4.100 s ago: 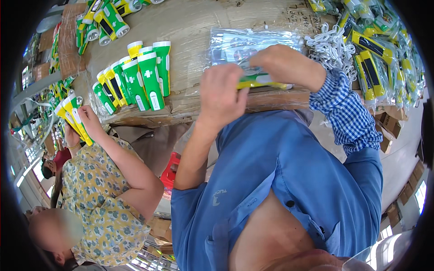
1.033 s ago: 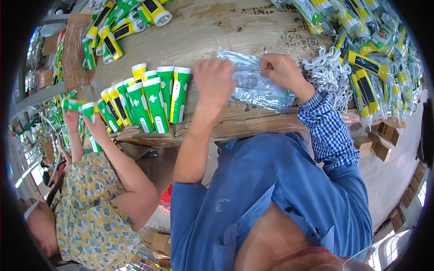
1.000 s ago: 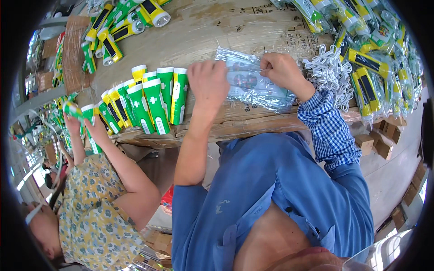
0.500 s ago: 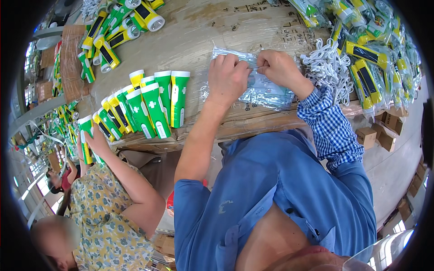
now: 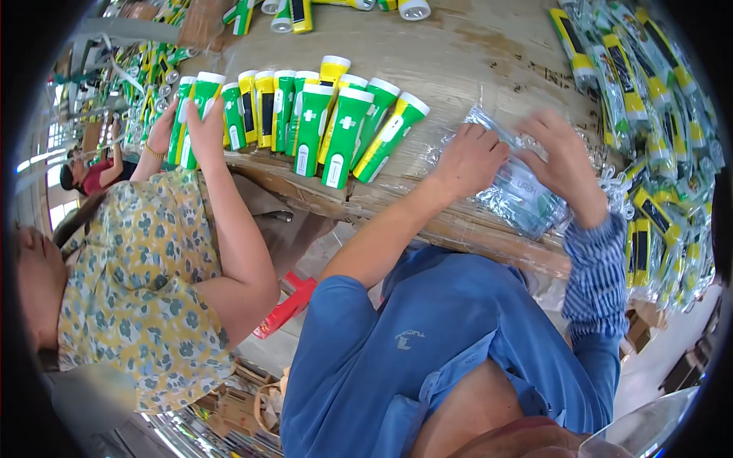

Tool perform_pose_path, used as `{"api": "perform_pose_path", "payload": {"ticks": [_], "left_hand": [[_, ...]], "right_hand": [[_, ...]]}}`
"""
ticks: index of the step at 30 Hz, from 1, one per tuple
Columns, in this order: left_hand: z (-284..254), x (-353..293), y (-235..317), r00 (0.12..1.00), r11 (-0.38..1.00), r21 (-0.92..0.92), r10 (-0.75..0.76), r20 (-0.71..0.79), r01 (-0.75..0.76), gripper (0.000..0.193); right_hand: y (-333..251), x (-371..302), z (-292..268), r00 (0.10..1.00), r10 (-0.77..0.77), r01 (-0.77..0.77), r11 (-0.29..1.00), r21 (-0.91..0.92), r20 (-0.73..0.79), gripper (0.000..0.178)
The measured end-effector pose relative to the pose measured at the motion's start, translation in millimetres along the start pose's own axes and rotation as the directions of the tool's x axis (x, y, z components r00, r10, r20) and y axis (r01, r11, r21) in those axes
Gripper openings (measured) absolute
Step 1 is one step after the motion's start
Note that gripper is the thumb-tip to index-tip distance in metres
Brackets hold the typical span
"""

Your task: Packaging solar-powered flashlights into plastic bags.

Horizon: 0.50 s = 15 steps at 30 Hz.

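Observation:
A stack of clear plastic bags (image 5: 523,200) with pale printing lies at the table's front edge before me. My left hand (image 5: 472,162) is closed at the stack's upper left edge, fingers curled over the film of a bag. Above the stack's right side is my right hand (image 5: 563,162), slightly blurred, its thumb apart from its outstretched fingers and nothing visible in it. Left of my left hand, several flashlights (image 5: 347,141) in green, yellow and white stand upright in a group. White cables (image 5: 613,189) lie to the right of the bags, partly hidden by my right wrist.
Bagged flashlights (image 5: 660,99) are heaped along the right side. More loose flashlights (image 5: 294,15) lie at the far side of the table (image 5: 466,61). At left, a co-worker in a floral top (image 5: 153,282) holds flashlights (image 5: 205,95) in both hands. A red object (image 5: 286,304) sits below the table edge.
The view has swung left, so everything sits further right and lower. My right hand has come off the bag and its fingers have spread; my left hand stays at it. The co-worker's hands hold flashlights nearer the group.

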<state>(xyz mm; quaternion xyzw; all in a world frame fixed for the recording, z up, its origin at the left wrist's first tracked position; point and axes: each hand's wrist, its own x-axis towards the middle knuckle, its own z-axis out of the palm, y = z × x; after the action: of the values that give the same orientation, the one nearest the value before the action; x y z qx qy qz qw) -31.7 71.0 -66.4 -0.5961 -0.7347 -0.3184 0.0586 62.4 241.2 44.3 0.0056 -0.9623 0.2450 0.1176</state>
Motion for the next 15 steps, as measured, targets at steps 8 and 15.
{"api": "perform_pose_path", "payload": {"ticks": [8, 15], "left_hand": [[3, 4, 2, 0.978, 0.972, -0.186, -0.110, 0.175, 0.142, 0.041], [-15, 18, 1, 0.990, 0.978, -0.159, 0.124, -0.064, -0.133, 0.004]], "right_hand": [[-15, 120, 100, 0.903, -0.405, 0.416, 0.908, -0.053, 0.144, 0.039], [49, 19, -41, 1.000, 0.027, -0.027, 0.999, 0.029, -0.013, 0.047]]}}
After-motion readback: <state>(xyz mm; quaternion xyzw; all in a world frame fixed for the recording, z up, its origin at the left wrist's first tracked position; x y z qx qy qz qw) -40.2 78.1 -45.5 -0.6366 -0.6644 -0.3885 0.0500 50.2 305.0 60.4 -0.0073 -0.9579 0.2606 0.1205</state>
